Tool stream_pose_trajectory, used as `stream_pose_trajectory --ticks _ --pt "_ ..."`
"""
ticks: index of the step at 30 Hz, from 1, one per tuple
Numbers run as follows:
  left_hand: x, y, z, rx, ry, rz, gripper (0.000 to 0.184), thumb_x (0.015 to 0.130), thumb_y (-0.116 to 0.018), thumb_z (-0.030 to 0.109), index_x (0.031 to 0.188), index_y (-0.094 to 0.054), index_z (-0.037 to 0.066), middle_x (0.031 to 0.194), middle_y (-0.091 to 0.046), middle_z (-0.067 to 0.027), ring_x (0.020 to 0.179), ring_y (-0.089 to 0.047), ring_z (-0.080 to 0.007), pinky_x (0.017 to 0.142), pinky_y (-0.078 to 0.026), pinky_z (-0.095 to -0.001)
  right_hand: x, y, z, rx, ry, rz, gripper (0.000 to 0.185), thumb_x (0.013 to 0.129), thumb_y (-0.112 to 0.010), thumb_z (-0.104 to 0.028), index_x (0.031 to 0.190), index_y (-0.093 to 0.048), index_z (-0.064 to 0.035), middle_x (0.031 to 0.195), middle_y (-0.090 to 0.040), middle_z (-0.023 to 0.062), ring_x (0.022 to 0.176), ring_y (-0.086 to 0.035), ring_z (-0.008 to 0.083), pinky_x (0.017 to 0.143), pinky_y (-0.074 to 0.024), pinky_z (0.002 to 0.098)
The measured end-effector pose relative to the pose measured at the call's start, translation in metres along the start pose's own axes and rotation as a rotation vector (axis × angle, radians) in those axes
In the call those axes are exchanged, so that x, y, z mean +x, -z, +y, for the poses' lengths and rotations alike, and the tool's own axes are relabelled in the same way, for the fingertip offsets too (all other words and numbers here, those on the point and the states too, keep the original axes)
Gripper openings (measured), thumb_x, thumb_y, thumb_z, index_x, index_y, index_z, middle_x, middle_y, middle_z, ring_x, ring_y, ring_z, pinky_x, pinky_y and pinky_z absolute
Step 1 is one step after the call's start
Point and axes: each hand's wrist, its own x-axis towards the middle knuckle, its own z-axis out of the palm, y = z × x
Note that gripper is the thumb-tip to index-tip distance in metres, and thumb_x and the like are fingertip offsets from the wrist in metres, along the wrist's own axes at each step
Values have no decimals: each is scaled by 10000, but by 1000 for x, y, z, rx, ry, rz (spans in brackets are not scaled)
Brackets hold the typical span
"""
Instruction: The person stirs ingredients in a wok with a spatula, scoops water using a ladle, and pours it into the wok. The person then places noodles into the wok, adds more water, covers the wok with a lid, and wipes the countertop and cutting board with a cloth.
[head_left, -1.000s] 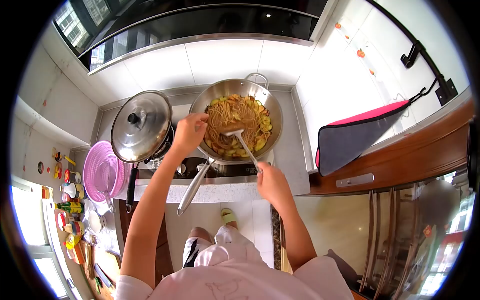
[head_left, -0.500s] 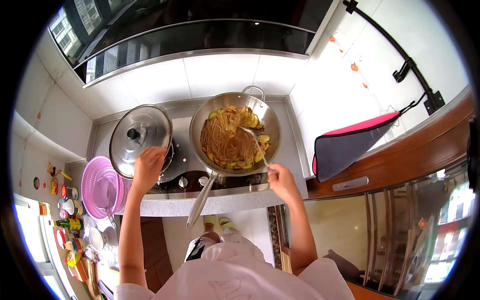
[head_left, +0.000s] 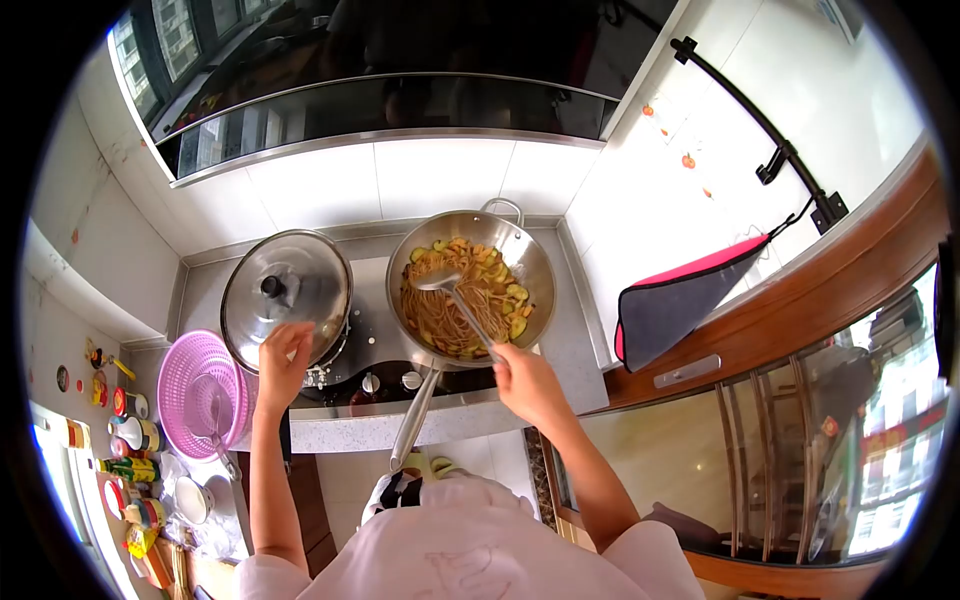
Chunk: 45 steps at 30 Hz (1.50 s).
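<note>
My right hand (head_left: 530, 384) is wrapped round the handle of a metal ladle (head_left: 472, 318). The ladle's head lies over the noodles (head_left: 440, 318) in a steel wok (head_left: 538, 270). Sliced vegetables (head_left: 492, 268), yellow-green at the edges, surround the noodles in brownish sauce. My left hand (head_left: 284, 368) hovers in front of the near rim of a glass lid (head_left: 250, 300) with a black knob. Its fingers are curled together and I see nothing in them. The lid covers a vessel on the left side of the stove, mostly hidden beneath it.
The wok's long handle (head_left: 414, 418) juts over the counter edge. A pink colander (head_left: 180, 380) stands left of the lid, and seasoning bottles (head_left: 140, 434) line the far left. Stove knobs (head_left: 371, 383) sit at the front. A grey-and-pink cloth (head_left: 668, 305) hangs at right.
My right hand has moved left and inward, bringing the ladle's head across the noodles toward the wok's left side. My left hand has dropped slightly. The whole view has tilted and shifted a little.
</note>
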Motion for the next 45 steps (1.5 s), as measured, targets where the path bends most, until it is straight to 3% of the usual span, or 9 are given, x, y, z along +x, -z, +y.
stream_pose_trajectory --ticks 5,6,12,16,20,27,33,41,45 --pt "-7 -7 9 -65 1 59 174 951 -612 0 1096 -697 -46 1026 -687 -127 940 -697 -179 840 -570 -302 10 -12 8 -209 -58 -142 263 924 -589 -91 1178 -652 -67 1036 -696 207 908 -669 413 770 -544 506" --pt "-10 -7 10 -85 -2 70 172 952 -613 1 1095 -698 -43 1025 -688 -125 939 -697 -177 839 -570 -301 8 -15 24 -213 -50 -77 286 920 -590 -89 1197 -658 -81 1016 -693 213 909 -669 417 787 -544 507" --pt "-29 0 5 -84 32 133 171 948 -619 -8 1095 -701 -36 1000 -700 -113 913 -696 -163 837 -559 -291 4 44 23 -346 -97 -144 294 903 -601 -73 1186 -678 -59 998 -700 222 903 -668 426 800 -536 504" --pt "-40 9 5 -89 33 159 172 944 -629 -13 1099 -700 -40 982 -705 -114 900 -691 -152 826 -555 -284 18 56 18 -261 -89 -56 243 888 -597 -73 1115 -675 -37 878 -688 230 862 -656 433 764 -524 524" --pt "-47 11 3 -92 82 154 167 952 -630 -9 1100 -701 -39 991 -702 -109 910 -692 -148 827 -552 -280 38 10 53 -165 -71 42 210 873 -591 -58 1061 -680 -29 840 -672 247 850 -646 449 751 -514 529" --pt "-50 19 -8 -150 95 186 153 960 -630 0 1092 -699 -37 1002 -700 -99 916 -691 -139 831 -548 -275 -1 40 28 -194 -144 -28 215 870 -606 -70 1067 -686 -41 913 -691 245 897 -657 440 763 -522 526" --pt "-43 7 -9 -138 80 132 156 957 -637 7 1093 -694 -43 999 -700 -105 914 -690 -137 816 -547 -270 4 5 38 -183 -165 -16 176 878 -598 -74 1029 -672 -22 879 -689 244 872 -652 447 748 -522 529" --pt "-39 7 -8 -145 51 119 162 953 -639 4 1097 -692 -45 977 -689 -101 889 -677 -125 802 -539 -259 -37 13 -15 -124 -166 -29 177 892 -588 -70 1039 -676 -24 856 -689 242 855 -655 453 742 -521 533" --pt "-41 -3 -8 -177 74 90 160 950 -634 -11 1095 -692 -44 982 -678 -93 873 -666 -118 793 -533 -248 -19 -25 8 -73 -166 65 167 884 -600 -76 1026 -677 -35 873 -691 234 856 -654 457 736 -523 529"
